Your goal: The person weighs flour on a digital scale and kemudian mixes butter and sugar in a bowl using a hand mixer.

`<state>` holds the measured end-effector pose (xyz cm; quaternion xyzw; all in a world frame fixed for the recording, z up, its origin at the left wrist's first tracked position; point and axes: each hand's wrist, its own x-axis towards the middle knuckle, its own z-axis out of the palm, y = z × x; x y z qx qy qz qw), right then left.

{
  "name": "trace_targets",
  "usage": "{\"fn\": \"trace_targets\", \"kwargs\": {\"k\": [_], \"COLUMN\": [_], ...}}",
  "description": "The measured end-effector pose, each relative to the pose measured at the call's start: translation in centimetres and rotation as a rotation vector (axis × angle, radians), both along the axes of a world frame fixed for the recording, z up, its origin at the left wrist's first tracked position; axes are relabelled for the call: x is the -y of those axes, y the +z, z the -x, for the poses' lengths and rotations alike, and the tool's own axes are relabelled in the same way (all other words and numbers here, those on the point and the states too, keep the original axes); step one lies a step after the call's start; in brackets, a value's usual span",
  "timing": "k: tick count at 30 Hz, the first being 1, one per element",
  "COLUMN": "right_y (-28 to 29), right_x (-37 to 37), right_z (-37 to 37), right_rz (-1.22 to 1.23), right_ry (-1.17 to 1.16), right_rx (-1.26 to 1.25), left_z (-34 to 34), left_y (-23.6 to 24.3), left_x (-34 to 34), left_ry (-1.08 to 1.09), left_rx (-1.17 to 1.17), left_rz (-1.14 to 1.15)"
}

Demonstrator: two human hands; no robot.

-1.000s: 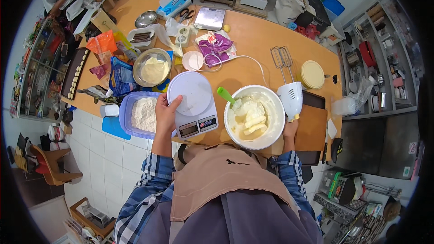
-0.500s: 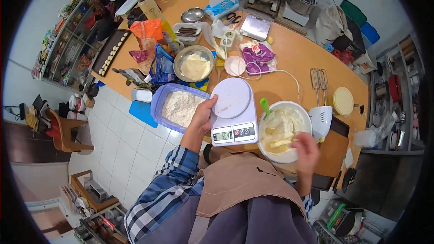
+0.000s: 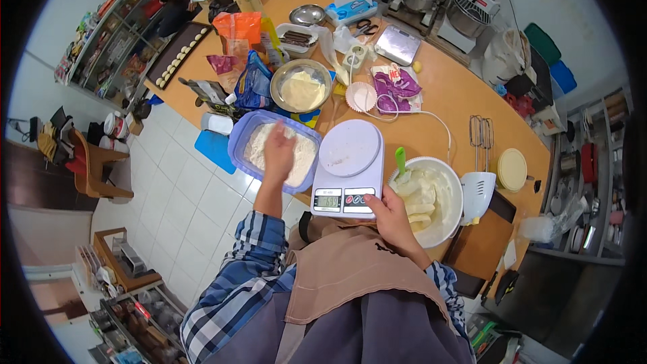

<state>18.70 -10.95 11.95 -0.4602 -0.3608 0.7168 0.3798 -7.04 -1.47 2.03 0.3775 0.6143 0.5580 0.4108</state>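
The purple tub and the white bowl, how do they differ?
The purple tub is rectangular with rounded corners; the white bowl is round. The tub contains dry white powder; the bowl contains a pale, creamy mixture. The left hand is over the tub, whereas a green handle sticks up from the bowl. Both are uncovered.

Powder tub (image 3: 237,148) left of scale (image 3: 350,155), mixing bowl (image 3: 458,202) right of it, electric mixer (image 3: 477,190) beyond bowl

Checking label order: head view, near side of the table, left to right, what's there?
Flat blue board → lavender tub of flour → kitchen scale → white mixing bowl → hand mixer → round tub with pale lid.
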Motion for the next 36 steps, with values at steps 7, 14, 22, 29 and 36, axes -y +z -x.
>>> {"fn": "trace_targets", "kwargs": {"k": [7, 14, 22, 29, 36], "right_y": [-0.5, 0.0, -1.1, -0.5, -0.3], "right_x": [1.2, 2.8, 4.2, 3.0, 0.7], "right_z": [-0.5, -0.3, -0.2, 1.0, 3.8], "right_rz": [0.010, 0.063, 0.004, -0.016, 0.038], "right_ry": [0.027, 0.109, 0.038, -0.064, -0.147], "right_rx": [-0.007, -0.036, -0.068, 0.021, -0.029], "left_z": [4.7, 8.0, 6.4, 7.8, 10.9], "left_y": [2.3, 0.5, -1.9, -5.4, -8.9], "left_x": [4.0, 10.7, 10.7, 7.0, 7.4], "left_ry": [0.284, 0.204, 0.175, 0.253, 0.240], "left_rx": [-0.114, -0.988, 0.507, 0.406, 0.549], "left_rz": [0.083, 0.924, 0.614, 0.591, 0.414]}}
